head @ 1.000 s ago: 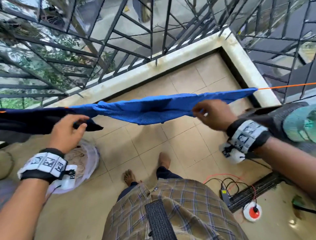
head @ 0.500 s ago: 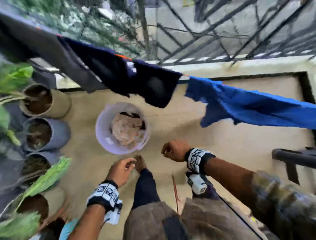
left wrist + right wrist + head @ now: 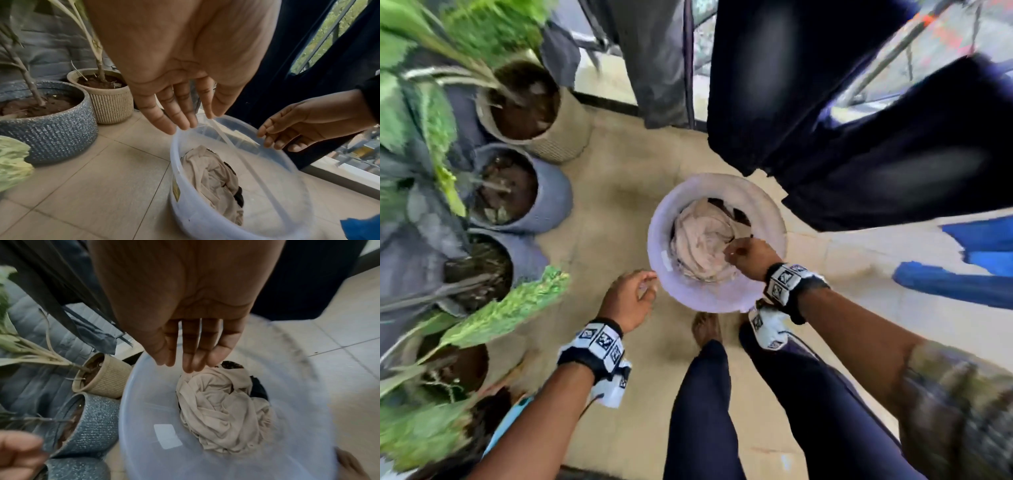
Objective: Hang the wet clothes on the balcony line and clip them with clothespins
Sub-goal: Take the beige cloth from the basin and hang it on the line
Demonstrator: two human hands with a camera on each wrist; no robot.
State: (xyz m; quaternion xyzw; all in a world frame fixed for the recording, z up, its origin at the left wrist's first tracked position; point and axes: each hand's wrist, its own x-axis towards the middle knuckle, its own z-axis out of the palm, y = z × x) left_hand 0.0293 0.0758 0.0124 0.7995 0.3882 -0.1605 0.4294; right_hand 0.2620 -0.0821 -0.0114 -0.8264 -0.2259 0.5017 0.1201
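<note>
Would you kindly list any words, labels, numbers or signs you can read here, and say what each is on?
No text can be read.
White label on the bucket: blank or washed out.
Yellow sticker on the bucket wall: too small to read.
Wristbands: black-and-white square marker patterns, no words.

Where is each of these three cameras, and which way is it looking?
Head: on the person's head, looking down at the bucket; both arms, legs and a foot show.
Left wrist: looks along the left hand toward the bucket rim; the right hand shows too.
Right wrist: looks along the right hand into the bucket at the beige cloth.
All three share the bucket and cloth.
</note>
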